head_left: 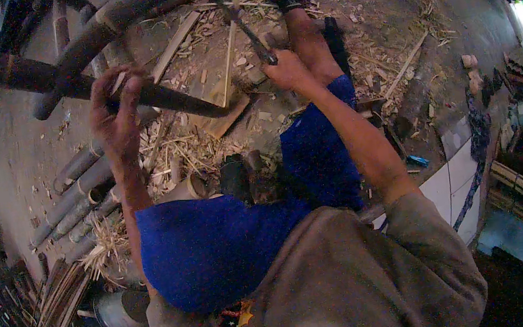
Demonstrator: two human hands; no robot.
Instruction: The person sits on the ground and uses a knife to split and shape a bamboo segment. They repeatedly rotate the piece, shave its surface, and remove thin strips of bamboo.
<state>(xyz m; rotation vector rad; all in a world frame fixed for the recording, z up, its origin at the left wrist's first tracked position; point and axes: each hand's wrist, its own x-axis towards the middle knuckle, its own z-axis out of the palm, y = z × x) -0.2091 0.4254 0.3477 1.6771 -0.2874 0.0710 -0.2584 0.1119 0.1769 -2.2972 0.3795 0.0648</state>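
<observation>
Head view: what matters most is how the dark pole [178,101] lies against my two hands. Its long axis slants from the upper left down toward the middle, crossing right at my left grip [115,114], so that hand is the nearer one. The pole's lower end comes to the flat brown piece [232,121], on the floor in front of me; whether the two touch I cannot be sure. My right grip [289,71] is well apart from the pole, to the right of that end and a little farther from my body.

From my right grip the dark hammer-like tool [250,34] points away and to the left, so its far end is beyond the pole's tip rather than over it. A thin pale strip [233,54] runs between the tool's far end and the pole's tip, nearly along my line of reach.

As for the grip itself: my right fingers are wrapped round the tool's handle, pressed together with no gap that I can see. On the left, my fingers and thumb are curved about the pole with some space between their tips; a small pale patch shows there, blurred, and I cannot tell whether I am clamping the pole or merely steadying it.
</observation>
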